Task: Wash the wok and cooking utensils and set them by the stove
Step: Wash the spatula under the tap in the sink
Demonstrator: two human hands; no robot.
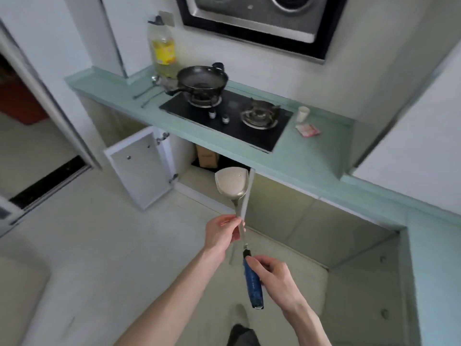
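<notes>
Both hands — left (222, 232), right (270, 273) — hold spatula (233, 183).

A stove (232, 126) is set into the tabletop (299, 158), with the wok (202, 81) on its left burner and a hood (259, 21) on the wall above. Left of the wok two ladles (147, 92) lie on the tabletop, an oil bottle (163, 53) stands behind them, and right of the stove sit a cup (303, 114) and, just before it, a packet (308, 130). Below the tabletop a cabinet door (142, 168) stands open, and before it the spatula (234, 193) is held over the floor (99, 245), the left hand (223, 233) on its shaft and the right hand (272, 273) nearer, on its handle.
</notes>
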